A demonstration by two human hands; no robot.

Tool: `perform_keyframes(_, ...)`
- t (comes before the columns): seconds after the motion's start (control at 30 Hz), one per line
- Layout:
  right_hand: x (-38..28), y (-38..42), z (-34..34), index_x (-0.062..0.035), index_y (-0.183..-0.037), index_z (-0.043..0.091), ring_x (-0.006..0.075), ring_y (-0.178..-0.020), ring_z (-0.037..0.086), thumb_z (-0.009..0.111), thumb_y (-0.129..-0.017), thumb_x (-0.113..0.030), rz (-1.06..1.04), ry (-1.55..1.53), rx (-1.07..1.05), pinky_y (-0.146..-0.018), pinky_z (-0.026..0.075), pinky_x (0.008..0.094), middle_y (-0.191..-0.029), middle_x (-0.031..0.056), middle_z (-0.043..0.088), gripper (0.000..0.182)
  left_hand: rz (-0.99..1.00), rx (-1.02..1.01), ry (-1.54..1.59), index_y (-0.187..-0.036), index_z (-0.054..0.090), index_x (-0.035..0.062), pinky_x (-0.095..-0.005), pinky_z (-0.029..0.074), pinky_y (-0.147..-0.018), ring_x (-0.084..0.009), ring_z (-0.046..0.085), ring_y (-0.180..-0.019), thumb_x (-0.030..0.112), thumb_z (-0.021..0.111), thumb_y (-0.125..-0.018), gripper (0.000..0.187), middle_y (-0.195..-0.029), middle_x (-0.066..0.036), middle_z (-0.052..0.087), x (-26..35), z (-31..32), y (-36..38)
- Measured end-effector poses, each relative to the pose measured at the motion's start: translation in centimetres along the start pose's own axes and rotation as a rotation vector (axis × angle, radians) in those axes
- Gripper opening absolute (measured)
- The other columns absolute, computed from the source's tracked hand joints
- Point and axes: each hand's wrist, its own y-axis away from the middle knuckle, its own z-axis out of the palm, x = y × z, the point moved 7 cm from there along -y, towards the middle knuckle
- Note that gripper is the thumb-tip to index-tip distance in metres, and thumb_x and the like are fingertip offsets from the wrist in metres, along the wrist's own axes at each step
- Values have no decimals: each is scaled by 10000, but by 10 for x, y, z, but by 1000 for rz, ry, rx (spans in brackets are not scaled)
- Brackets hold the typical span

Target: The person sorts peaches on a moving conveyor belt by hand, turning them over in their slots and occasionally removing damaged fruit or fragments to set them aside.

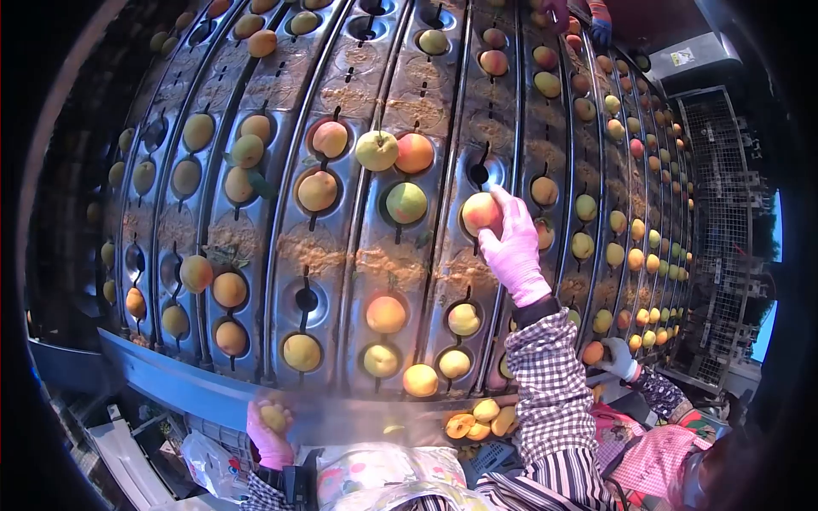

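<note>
My right hand, in a pink glove, has its fingers closed around a red-yellow peach at a cup of the metal conveyor. Just above that peach is a bare round cup. Low on the left, my left hand, also gloved in pink, holds a yellowish peach near the conveyor's front edge. Left of my right hand, a green peach sits in a cup, with a red-orange peach above it.
A co-worker's white-gloved hand is beside an orange peach at the lower right. Another co-worker's blue-gloved hand shows at the top right. Several peaches and a blue basket lie below the front rail.
</note>
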Motion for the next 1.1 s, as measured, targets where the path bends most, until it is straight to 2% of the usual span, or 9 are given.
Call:
perform_keyframes(0.07, 26, -33, 2, -59, -1375, 544, 342, -1232, 583, 688, -791, -13, 44, -163, 81, -1077, 464, 411, -1318, 172, 595, 603, -4, 0, 7, -955, 560, 124, -281, 518, -552, -181, 612, -638, 431, 546, -1017, 313, -790, -52, 615, 1, 0, 0)
perform_keyframes(0.13, 40, -59, 8, -32, -1410, 507, 284, -1265, 571, 639, -790, 63, 123, -143, 71, -1099, 448, 346, -1353, 171, 572, 640, -9, 4, 8, -948, 558, 126, -275, 522, -555, -184, 624, -644, 435, 545, -1015, 316, -795, -54, 624, 0, -1, 0)
perform_keyframes(0.3, 55, -85, 36, -142, -1343, 571, 343, -1258, 535, 715, -768, -113, 60, 338, -6, -1088, 408, 449, -1300, 113, 622, 593, -23, 60, 11, -948, 558, 128, -275, 521, -541, -192, 629, -641, 429, 529, -1020, 311, -776, -57, 624, 0, -2, 1)
perform_keyframes(0.47, 26, -88, 26, -140, -1362, 569, 343, -1312, 490, 741, -759, -162, 40, 601, -111, -1096, 401, 477, -1353, 102, 594, 627, -24, 49, 4, -945, 556, 124, -275, 518, -538, -191, 624, -642, 402, 531, -1014, 287, -776, -59, 626, 0, -2, 0)
perform_keyframes(0.53, -6, -93, 30, -137, -1375, 557, 315, -1349, 465, 737, -790, -255, -85, 437, -112, -1114, 385, 490, -1415, 97, 562, 623, -18, 47, -9, -945, 556, 122, -277, 516, -538, -191, 621, -641, 394, 535, -1009, 280, -775, -60, 626, 2, -2, 1)
perform_keyframes(0.6, -53, -94, 39, -125, -1379, 549, 323, -1336, 479, 766, -788, -331, -195, 334, -68, -1102, 372, 498, -1364, 104, 590, 663, -21, 52, -6, -946, 557, 120, -280, 515, -539, -193, 618, -640, 387, 540, -1004, 273, -774, -60, 626, 3, -1, 1)
perform_keyframes(0.73, -109, -105, 89, -130, -1386, 544, 336, -1326, 483, 796, -761, -377, -353, 311, -90, -1098, 357, 493, -1328, 99, 603, 718, -34, 30, 12, -949, 559, 111, -301, 515, -560, -199, 619, -662, 403, 555, -1003, 297, -795, -66, 623, 0, -5, -4)
perform_keyframes(0.9, -138, -94, 107, -87, -1303, 601, 346, -1154, 585, 828, -705, -294, -338, 243, -106, -1005, 440, 472, -1154, 131, 653, 672, 4, -5, 14, -973, 569, 119, -315, 535, -594, -212, 635, -681, 451, 536, -1025, 338, -814, -76, 640, -7, -15, -10)
perform_keyframes(1.1, -205, 27, 122, -62, -1230, 599, 329, -1125, 550, 827, -645, -286, -488, -55, -227, -987, 402, 504, -1058, 112, 618, 667, 15, -38, -27, -985, 571, 117, -304, 551, -604, -208, 646, -695, 462, 545, -1021, 348, -836, -75, 648, -6, -15, -9)
